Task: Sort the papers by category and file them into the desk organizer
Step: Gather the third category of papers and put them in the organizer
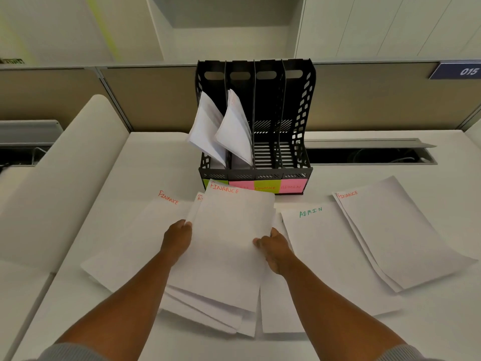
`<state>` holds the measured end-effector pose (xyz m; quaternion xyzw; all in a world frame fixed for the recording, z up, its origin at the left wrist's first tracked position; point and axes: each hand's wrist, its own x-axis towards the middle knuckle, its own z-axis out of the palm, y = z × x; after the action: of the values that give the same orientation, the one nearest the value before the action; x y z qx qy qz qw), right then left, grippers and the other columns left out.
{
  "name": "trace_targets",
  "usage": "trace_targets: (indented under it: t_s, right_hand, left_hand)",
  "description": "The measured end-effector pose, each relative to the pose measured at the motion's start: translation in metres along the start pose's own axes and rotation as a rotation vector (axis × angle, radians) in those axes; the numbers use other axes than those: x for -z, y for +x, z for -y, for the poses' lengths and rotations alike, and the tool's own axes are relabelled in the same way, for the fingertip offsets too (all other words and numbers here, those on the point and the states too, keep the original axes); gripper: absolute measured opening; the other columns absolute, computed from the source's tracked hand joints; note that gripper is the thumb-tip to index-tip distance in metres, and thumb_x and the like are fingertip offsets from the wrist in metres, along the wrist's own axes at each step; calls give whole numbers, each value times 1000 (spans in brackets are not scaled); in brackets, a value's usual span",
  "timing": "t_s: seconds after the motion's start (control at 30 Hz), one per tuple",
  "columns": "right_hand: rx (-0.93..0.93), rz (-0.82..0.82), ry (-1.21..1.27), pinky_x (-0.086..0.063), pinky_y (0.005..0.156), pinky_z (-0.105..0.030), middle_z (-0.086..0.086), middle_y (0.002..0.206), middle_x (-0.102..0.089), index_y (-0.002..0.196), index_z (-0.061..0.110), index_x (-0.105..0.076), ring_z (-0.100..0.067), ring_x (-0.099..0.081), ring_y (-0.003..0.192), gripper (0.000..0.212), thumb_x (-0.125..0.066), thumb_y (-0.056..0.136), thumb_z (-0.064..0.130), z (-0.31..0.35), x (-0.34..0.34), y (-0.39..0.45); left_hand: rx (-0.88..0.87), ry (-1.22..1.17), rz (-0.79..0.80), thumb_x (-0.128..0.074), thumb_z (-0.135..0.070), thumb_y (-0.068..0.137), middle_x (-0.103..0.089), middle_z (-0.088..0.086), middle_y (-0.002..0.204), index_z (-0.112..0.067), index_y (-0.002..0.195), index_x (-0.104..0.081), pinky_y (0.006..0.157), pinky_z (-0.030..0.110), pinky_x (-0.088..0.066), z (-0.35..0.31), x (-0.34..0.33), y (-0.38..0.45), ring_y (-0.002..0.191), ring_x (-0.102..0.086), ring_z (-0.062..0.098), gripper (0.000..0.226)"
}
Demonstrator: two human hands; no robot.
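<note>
A stack of white sheets (229, 238) with FINANCE in red on top is lifted a little off the desk in front of the black desk organizer (299, 126). My left hand (177, 238) grips its left edge and my right hand (273, 248) grips its right edge. The organizer has four slots with green and pink labels along its base. Its two left slots hold leaning papers (223, 131); its two right slots show bare slats. On the desk lie a FINANCE sheet (135, 243) to the left, an ADMIN sheet (328, 256) and another FINANCE pile (400, 230) to the right.
A low white ledge (65, 178) rises along the desk's left side. Behind the organizer stands a tan partition (377, 100), with an open cable trough (369, 155) to the right. A blue plate reading 015 (460, 71) hangs at the top right.
</note>
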<state>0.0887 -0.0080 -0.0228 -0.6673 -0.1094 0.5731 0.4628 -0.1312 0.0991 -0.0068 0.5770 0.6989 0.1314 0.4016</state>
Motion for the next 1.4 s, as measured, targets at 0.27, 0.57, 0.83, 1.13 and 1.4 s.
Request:
trace_targets:
  t_s: [0.27, 0.57, 0.83, 1.13, 1.4]
  right_hand:
    - [45, 66, 45, -55, 86, -45, -9, 108, -70, 116, 13, -61, -29, -67, 96, 59, -87, 64, 21, 4, 3, 1]
    - [105, -129, -257, -57, 75, -36, -5, 98, -68, 113, 14, -64, -25, -65, 86, 33, -63, 81, 20, 7, 20, -2]
    - [120, -291, -535, -56, 74, -36, -2, 95, -66, 104, 20, -62, -24, -62, 84, 31, -57, 74, 26, 5, 27, -2]
    - [140, -270, -522, -57, 80, -40, -2, 103, -67, 110, 17, -60, -24, -63, 90, 36, -64, 76, 27, -5, 27, -4]
    - [153, -257, -518, -57, 80, -41, -2, 103, -68, 107, 17, -62, -24, -64, 89, 33, -66, 75, 23, -12, 30, -3]
  left_hand:
    - [6, -333, 89, -36, -20, 102, -61, 10, 105, -12, 103, -60, 85, 34, -42, -4, 0, 1, 94, -55, 25, 25]
    - [-162, 438, -86, -69, -54, 79, -40, 11, 146, -21, 143, -38, 107, 47, -37, 30, 10, 5, 137, -32, 31, 78]
    - [-147, 675, 51, -57, -74, 75, -8, 9, 161, -19, 153, -10, 115, 50, -25, 47, 6, -1, 148, -8, 30, 106]
    - [-229, 432, -139, -52, -43, 94, -56, 6, 122, -18, 120, -57, 85, 39, -50, 29, 1, -10, 109, -56, 25, 36]
    - [-150, 288, -145, -59, -26, 90, -68, 0, 101, -21, 95, -66, 70, 28, -46, 30, 0, -7, 85, -58, 15, 10]
